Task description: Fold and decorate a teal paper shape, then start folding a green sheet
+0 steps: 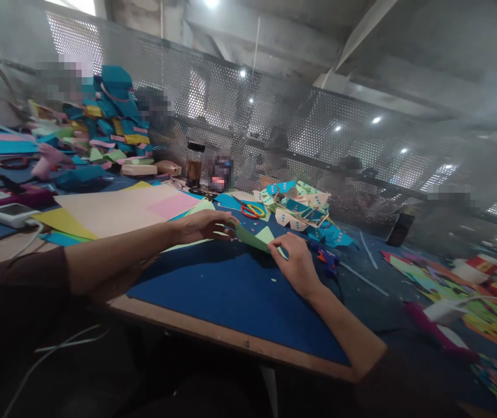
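A light green sheet of paper point(252, 238) is raised at a slant just above the blue table mat, between my two hands. My right hand point(295, 262) pinches its right end between thumb and fingers. At its left end my left hand point(208, 225) has curled fingers around the edge; the exact contact is partly hidden. Behind the sheet another pale green piece point(266, 234) shows. Red and yellow-handled scissors point(252, 210) lie beyond it. A blue glue gun point(327, 260) rests to the right of my right hand.
Large sheets of coloured paper point(109, 209) lie on the left. A pile of dotted paper pieces point(303, 206) stands at the back, near a jar of brown liquid point(194, 165). A pink glue gun point(48, 161) and power strip point(8, 199) sit far left. Coloured cutouts point(488, 313) cover the right.
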Available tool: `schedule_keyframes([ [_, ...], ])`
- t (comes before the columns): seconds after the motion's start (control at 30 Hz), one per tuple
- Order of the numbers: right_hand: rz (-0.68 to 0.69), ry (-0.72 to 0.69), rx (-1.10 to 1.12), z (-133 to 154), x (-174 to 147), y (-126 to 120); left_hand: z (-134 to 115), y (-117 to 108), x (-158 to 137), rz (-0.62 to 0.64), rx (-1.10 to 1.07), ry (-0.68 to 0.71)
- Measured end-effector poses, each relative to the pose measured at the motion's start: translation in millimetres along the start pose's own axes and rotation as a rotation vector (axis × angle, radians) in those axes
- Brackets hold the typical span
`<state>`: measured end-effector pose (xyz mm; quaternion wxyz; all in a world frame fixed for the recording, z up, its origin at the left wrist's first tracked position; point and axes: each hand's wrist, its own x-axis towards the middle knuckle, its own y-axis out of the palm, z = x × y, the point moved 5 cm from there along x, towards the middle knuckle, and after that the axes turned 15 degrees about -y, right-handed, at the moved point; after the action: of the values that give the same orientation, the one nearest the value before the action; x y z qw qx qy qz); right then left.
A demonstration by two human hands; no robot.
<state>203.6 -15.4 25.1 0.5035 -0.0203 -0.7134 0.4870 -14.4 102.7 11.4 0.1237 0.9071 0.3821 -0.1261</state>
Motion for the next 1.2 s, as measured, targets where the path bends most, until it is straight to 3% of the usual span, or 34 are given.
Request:
schedule_keyframes([
  [0.13, -0.073, 0.123, 0.048, -10.0, -2.0, -3.8, -5.4, 7.5, -7.1, -0.008, 0.079, 0.104],
  [0.27, -0.086, 0.207, 0.129, -14.2, -3.4, -3.1, -9.8, 9.9, -12.5, -0.134, 0.331, 0.244],
  [0.5, -0.062, 0.236, 0.188, -12.8, -2.2, -1.0, -13.0, 9.6, -14.7, -0.343, 0.585, 0.319],
  [1.0, 0.024, 0.201, 0.224, -6.9, -1.7, 6.3, -8.3, 15.9, -13.1, -0.288, 0.496, 0.304],
  [1.2, 0.002, 0.182, 0.255, -6.1, -0.9, 6.1, -9.5, 20.9, -15.0, -0.28, 0.494, 0.367],
])
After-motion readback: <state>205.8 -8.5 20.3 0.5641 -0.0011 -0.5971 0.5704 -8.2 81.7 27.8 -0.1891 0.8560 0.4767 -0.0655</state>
